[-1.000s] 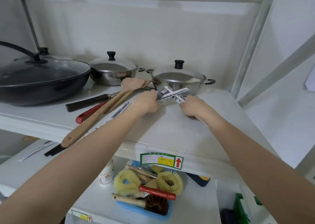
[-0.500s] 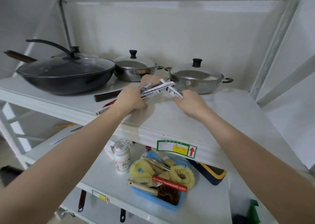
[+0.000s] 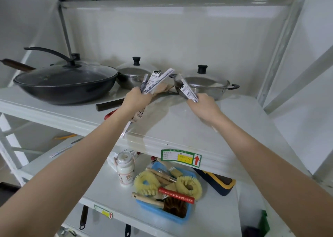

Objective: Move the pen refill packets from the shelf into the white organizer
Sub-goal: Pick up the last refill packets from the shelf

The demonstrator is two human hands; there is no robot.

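White-and-grey printed pen refill packets, long and narrow, are already off the white metal shelf [image 3: 180,121] and in the person's hands. The left hand [image 3: 137,99] grips a fanned bundle of several packets [image 3: 155,81], whose tops splay upward in front of the steel lidded pots, while their lower ends stick out below the fist toward the shelf's front edge. The right hand [image 3: 202,107] has its fingers curled round a single packet [image 3: 187,89] that slants up and to the left. Both hands hover just above the shelf surface, apart from each other.

So the picking-up part looks largely done for these packets. Whether more remain on this shelf cannot be told; a similar thin printed strip [image 3: 60,151] lies on the lower shelf at the left, possibly another packet. No white organizer is in view, so the carrying and dropping in are all still ahead, and none of the packets has reached its place yet
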